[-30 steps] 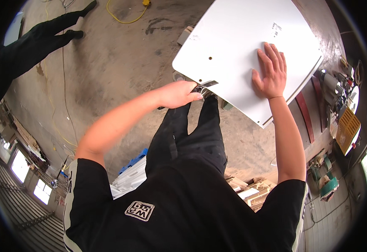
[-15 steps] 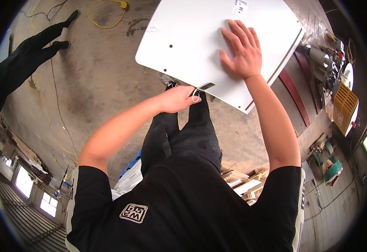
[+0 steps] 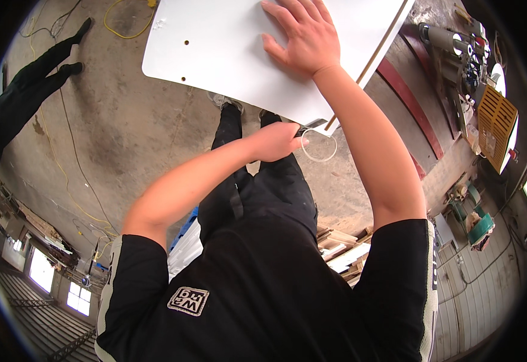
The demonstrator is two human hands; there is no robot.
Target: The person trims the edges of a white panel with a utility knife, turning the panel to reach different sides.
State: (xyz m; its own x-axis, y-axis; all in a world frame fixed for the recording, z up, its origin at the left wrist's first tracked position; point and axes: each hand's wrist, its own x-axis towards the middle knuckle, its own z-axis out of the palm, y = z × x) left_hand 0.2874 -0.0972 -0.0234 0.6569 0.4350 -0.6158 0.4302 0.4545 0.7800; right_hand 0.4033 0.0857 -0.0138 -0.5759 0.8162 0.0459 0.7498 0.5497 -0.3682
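Note:
A large white panel [image 3: 227, 54] with rounded corners and a few small holes lies flat in front of me. My right hand [image 3: 302, 37] rests on it, palm down with the fingers spread. My left hand [image 3: 280, 142] is closed around a small metal blade tool [image 3: 313, 125], whose tip touches the panel's near edge close to a corner. A thin pale strip [image 3: 319, 146] curls in a loop just beside the tool. A light brown band [image 3: 373, 60] runs along the panel's right edge.
Another person's dark legs and shoes [image 3: 31, 84] stand at the far left on the concrete floor. A yellow cable [image 3: 127, 15] lies near the panel's far side. Red bars [image 3: 411, 105], tools and a yellow crate [image 3: 497, 123] are at the right. Wood offcuts [image 3: 339, 248] lie by my legs.
The panel has shifted left in view with my right hand still flat on it. My left hand and the blade now sit nearer the panel's right corner, and a curled strip shows beside them.

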